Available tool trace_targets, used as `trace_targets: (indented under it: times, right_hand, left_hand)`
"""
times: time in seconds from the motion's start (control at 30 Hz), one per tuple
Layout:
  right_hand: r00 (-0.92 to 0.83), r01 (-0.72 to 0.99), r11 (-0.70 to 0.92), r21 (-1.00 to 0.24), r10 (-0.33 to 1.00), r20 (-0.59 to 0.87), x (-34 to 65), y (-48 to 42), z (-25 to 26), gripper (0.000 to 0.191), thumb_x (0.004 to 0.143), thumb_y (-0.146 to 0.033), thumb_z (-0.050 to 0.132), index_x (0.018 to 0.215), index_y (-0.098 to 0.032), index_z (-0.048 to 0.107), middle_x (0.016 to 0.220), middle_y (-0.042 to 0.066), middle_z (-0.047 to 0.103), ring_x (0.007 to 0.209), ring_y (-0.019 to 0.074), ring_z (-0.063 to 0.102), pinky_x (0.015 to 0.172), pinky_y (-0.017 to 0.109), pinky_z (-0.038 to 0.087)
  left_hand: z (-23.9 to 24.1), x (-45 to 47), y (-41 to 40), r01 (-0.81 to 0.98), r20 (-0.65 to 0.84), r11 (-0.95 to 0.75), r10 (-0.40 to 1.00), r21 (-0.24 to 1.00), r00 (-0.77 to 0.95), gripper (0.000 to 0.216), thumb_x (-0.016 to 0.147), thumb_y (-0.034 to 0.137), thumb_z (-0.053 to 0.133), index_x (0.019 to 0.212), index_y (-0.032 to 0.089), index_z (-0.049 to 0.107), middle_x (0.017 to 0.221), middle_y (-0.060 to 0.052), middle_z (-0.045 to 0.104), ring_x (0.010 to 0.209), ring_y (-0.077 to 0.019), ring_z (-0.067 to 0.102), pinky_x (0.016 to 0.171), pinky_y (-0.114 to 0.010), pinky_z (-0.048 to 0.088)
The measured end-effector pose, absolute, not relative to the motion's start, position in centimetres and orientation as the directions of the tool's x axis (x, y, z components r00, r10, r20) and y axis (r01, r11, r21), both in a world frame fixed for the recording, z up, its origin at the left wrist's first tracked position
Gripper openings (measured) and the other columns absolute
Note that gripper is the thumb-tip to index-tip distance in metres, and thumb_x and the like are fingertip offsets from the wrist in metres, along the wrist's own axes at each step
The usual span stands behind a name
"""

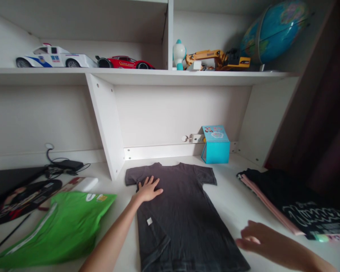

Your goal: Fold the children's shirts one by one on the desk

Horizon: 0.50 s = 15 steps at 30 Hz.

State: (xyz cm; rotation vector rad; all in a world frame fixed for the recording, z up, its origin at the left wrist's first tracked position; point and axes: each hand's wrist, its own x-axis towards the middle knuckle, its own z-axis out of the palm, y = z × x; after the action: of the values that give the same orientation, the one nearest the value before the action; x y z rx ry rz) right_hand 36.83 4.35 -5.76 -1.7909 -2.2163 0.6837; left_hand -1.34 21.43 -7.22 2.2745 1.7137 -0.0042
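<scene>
A dark grey T-shirt (181, 211) lies spread flat on the white desk (232, 196), collar toward the wall, a small white tag near its left hem. My left hand (147, 189) rests flat on the shirt's left shoulder area, fingers spread. Just past the shirt's right edge, my right hand (256, 238) hovers low over the desk with its fingers loosely curled and blurred; nothing shows in it.
A green garment (59, 226) lies at the left, with a dark printed item (19, 202) and cables beyond. Folded black and pink clothes (294, 206) sit at the right. A blue box (216, 145) stands by the wall. Toy cars, an excavator and a globe occupy the shelf above.
</scene>
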Motion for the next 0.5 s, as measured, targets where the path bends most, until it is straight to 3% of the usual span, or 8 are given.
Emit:
trace_targets:
  times: [0.07, 0.2, 0.27, 0.37, 0.5]
  right_hand:
    - [-0.145, 0.895, 0.112, -0.431, 0.988, -0.044, 37.8, 4.6, -6.2, 0.034, 0.077, -0.057, 0.048, 0.074, -0.028, 0.066, 0.08, 0.008, 0.064, 0.078, 0.0272, 0.06, 0.075, 0.041, 0.048]
    - [-0.18, 0.876, 0.208, -0.436, 0.978, 0.106, 33.1, 5.5, -6.9, 0.05, 0.086, -0.052, 0.031, 0.112, -0.021, 0.059, 0.117, 0.012, 0.057, 0.111, 0.0279, 0.05, 0.098, 0.041, 0.037]
    - [-0.271, 0.854, 0.273, -0.443, 0.96, 0.068, 29.4, 5.9, -7.6, 0.063, 0.086, -0.056, 0.03, 0.132, -0.015, 0.043, 0.138, 0.011, 0.038, 0.127, 0.0265, 0.034, 0.105, 0.04, 0.029]
    - [-0.373, 0.86, 0.321, -0.396, 0.926, -0.059, 26.7, 6.4, -8.8, 0.077, 0.082, -0.064, 0.032, 0.141, -0.015, 0.022, 0.147, 0.007, 0.012, 0.135, 0.0258, 0.008, 0.11, 0.044, 0.017]
    - [-0.317, 0.901, 0.269, -0.339, 0.944, -0.094, 30.3, 7.1, -9.8, 0.074, 0.083, -0.064, 0.03, 0.141, -0.02, 0.017, 0.147, 0.003, 0.009, 0.135, 0.0227, 0.008, 0.109, 0.046, 0.015]
  left_hand:
    - [-6.2, -1.7, 21.4, 0.95, -0.253, -0.222, 0.928, 0.219, 0.275, 0.081, 0.074, 0.065, 0.043, 0.14, 0.025, 0.022, 0.148, -0.013, 0.008, 0.134, -0.0358, 0.006, 0.1, -0.06, 0.015]
    - [-4.3, -2.8, 21.1, 0.938, -0.39, -0.271, 0.857, 0.216, 0.337, 0.1, 0.052, 0.05, 0.069, 0.139, 0.02, 0.028, 0.147, -0.014, 0.014, 0.132, -0.031, 0.021, 0.105, -0.039, 0.024]
    - [-3.9, -3.3, 20.9, 0.933, -0.413, -0.276, 0.84, 0.232, 0.351, 0.106, 0.045, 0.045, 0.074, 0.138, 0.02, 0.029, 0.146, -0.013, 0.014, 0.132, -0.03, 0.022, 0.105, -0.037, 0.023]
    - [-3.7, -3.7, 20.7, 0.927, -0.412, -0.257, 0.84, 0.272, 0.354, 0.111, 0.039, 0.043, 0.077, 0.137, 0.022, 0.03, 0.146, -0.012, 0.013, 0.133, -0.0313, 0.018, 0.106, -0.04, 0.022]
    - [-3.8, -3.4, 20.4, 0.905, -0.397, -0.296, 0.824, 0.307, 0.404, 0.114, 0.035, 0.047, 0.079, 0.136, 0.028, 0.031, 0.147, -0.008, 0.011, 0.133, -0.031, 0.013, 0.106, -0.043, 0.02]
